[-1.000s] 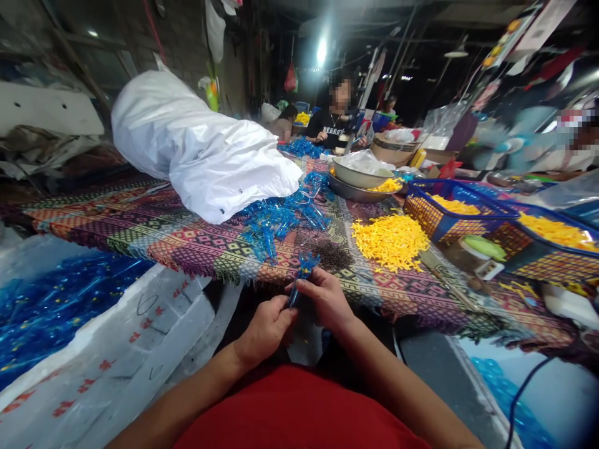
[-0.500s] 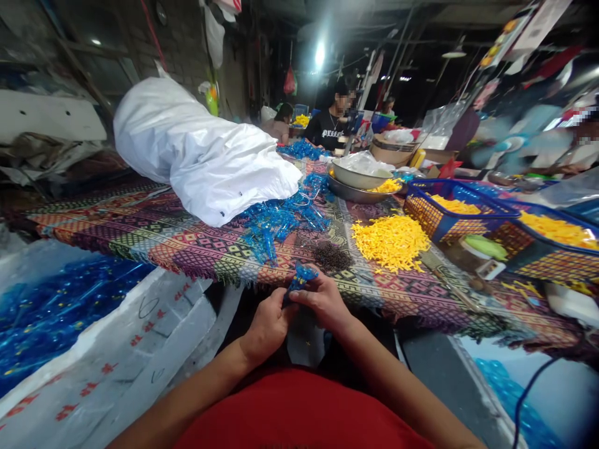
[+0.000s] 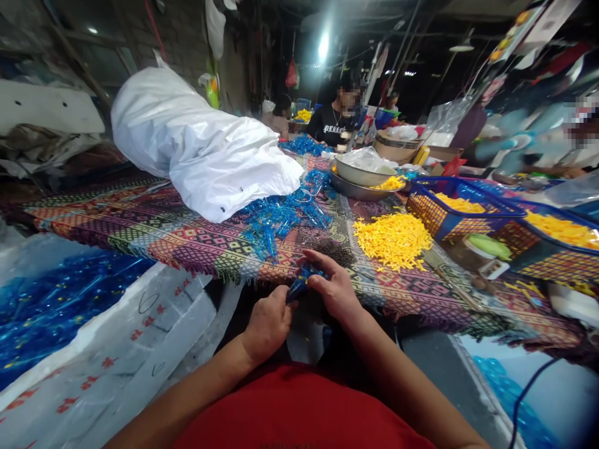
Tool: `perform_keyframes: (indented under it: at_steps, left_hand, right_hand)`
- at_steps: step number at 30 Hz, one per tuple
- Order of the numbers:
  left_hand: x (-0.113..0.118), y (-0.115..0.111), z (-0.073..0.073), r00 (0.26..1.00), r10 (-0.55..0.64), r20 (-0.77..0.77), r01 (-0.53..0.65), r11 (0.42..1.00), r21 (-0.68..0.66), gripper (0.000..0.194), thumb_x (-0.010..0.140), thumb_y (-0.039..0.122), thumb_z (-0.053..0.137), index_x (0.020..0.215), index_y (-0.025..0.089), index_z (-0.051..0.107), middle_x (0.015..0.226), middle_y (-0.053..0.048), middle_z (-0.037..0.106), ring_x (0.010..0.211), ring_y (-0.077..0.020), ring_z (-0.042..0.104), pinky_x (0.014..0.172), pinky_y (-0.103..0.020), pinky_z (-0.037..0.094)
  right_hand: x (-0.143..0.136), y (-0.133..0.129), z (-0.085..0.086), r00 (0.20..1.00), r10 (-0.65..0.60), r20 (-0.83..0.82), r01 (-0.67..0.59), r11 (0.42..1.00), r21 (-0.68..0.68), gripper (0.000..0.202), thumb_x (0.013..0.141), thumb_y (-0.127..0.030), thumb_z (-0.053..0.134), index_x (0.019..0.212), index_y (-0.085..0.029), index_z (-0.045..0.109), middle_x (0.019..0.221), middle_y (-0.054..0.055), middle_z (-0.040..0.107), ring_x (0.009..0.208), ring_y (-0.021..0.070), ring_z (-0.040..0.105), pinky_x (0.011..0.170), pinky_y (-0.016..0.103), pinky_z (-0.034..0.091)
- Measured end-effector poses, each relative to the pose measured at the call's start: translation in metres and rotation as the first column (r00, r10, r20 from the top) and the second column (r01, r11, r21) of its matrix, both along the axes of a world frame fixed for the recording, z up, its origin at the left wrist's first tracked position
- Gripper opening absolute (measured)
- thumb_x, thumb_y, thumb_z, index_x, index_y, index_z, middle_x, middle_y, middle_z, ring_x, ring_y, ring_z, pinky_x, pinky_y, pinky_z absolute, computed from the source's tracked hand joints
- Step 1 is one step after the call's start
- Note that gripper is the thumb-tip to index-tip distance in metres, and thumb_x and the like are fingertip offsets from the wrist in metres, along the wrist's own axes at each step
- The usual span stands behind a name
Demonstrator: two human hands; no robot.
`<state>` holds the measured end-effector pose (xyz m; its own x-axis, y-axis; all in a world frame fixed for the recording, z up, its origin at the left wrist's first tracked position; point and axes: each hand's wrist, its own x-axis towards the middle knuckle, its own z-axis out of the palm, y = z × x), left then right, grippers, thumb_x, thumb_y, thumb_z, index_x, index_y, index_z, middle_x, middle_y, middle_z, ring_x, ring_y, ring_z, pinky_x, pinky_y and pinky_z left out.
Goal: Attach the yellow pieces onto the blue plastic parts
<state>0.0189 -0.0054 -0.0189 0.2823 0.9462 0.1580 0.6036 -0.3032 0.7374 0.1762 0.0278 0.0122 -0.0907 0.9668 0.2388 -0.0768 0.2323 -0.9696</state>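
Observation:
Between my hands, just off the table's front edge, is a clear blue plastic piece (image 3: 297,287) with a bit of yellow showing at its far end. My left hand (image 3: 267,321) is closed around its near end. My right hand (image 3: 333,287) grips the far end between thumb and fingers, partly covering it. Beyond them on the patterned cloth (image 3: 219,249) lies a small heap of dark tiny parts (image 3: 334,252). A pile of yellow plastic pieces (image 3: 393,242) sits to its right, and more blue plastic pieces (image 3: 276,221) lie to its left.
A large white sack (image 3: 201,143) rests on the table at left. Stacked metal bowls (image 3: 362,187) and blue baskets (image 3: 461,215) of yellow pieces stand at right. Foam boxes with blue pieces flank me, one at left (image 3: 173,312). A person (image 3: 334,125) sits across the table.
My right hand has shifted slightly right and its fingers now reach further over the blue piece's far end. My left hand still holds the near end.

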Motion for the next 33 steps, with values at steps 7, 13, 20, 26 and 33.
perform_keyframes:
  at_steps: [7, 13, 20, 26, 33]
  left_hand:
    - [0.003, -0.003, 0.000, 0.968, -0.070, -0.240, 0.081, 0.996, 0.037, 0.022, 0.088, 0.033, 0.034, 0.093, 0.018, 0.050, 0.077, -0.007, 0.062, 0.072, -0.0216, 0.061, 0.062, -0.028, 0.036]
    - [-0.001, 0.001, 0.002, 0.977, 0.021, -0.213, -0.012, 0.999, 0.041, 0.021, 0.089, 0.031, 0.033, 0.093, 0.018, 0.048, 0.083, -0.008, 0.063, 0.075, -0.0226, 0.061, 0.062, -0.029, 0.037]
    - [0.003, 0.006, 0.006, 0.957, 0.106, -0.270, -0.101, 0.994, 0.031, 0.026, 0.089, 0.033, 0.032, 0.094, 0.015, 0.050, 0.086, -0.013, 0.064, 0.079, -0.0275, 0.062, 0.067, -0.034, 0.040]
    - [-0.008, 0.010, 0.009, 0.958, -0.108, 0.265, 0.166, 0.964, -0.206, 0.030, 0.087, 0.035, 0.041, 0.104, 0.015, 0.055, 0.085, -0.008, 0.063, 0.074, -0.0201, 0.060, 0.064, -0.030, 0.044]
    - [-0.016, 0.014, -0.003, 0.594, 0.204, 0.778, 0.402, 0.763, -0.506, 0.034, 0.079, 0.034, 0.057, 0.103, 0.011, 0.061, 0.074, -0.006, 0.064, 0.052, -0.0128, 0.057, 0.049, -0.026, 0.048]
  right_hand:
    - [0.003, 0.001, 0.013, 0.936, -0.179, 0.301, 0.113, 0.968, 0.223, 0.015, 0.074, -0.035, 0.062, 0.075, -0.021, 0.067, 0.074, 0.002, 0.064, 0.071, 0.0173, 0.057, 0.070, 0.030, 0.045]
    - [-0.002, 0.004, -0.002, 0.997, -0.073, 0.018, 0.074, 0.996, -0.046, 0.043, 0.061, -0.031, 0.073, 0.101, -0.023, 0.060, 0.089, 0.002, 0.065, 0.064, 0.0138, 0.056, 0.051, 0.023, 0.044]
    - [-0.021, -0.006, -0.031, 0.994, 0.034, -0.101, -0.060, 0.962, -0.266, 0.024, 0.063, -0.033, 0.072, 0.065, -0.016, 0.056, 0.050, -0.004, 0.054, 0.041, 0.0063, 0.043, 0.038, 0.019, 0.031]
    - [-0.017, -0.005, -0.023, 0.994, 0.107, -0.012, -0.106, 0.965, -0.239, 0.023, 0.068, -0.034, 0.069, 0.061, -0.015, 0.057, 0.051, -0.004, 0.055, 0.043, 0.0062, 0.043, 0.041, 0.019, 0.031]
    - [-0.016, -0.003, -0.019, 0.989, 0.126, 0.078, -0.097, 0.950, -0.296, 0.023, 0.068, -0.034, 0.068, 0.063, -0.014, 0.057, 0.048, -0.003, 0.057, 0.038, 0.0058, 0.044, 0.038, 0.018, 0.030]
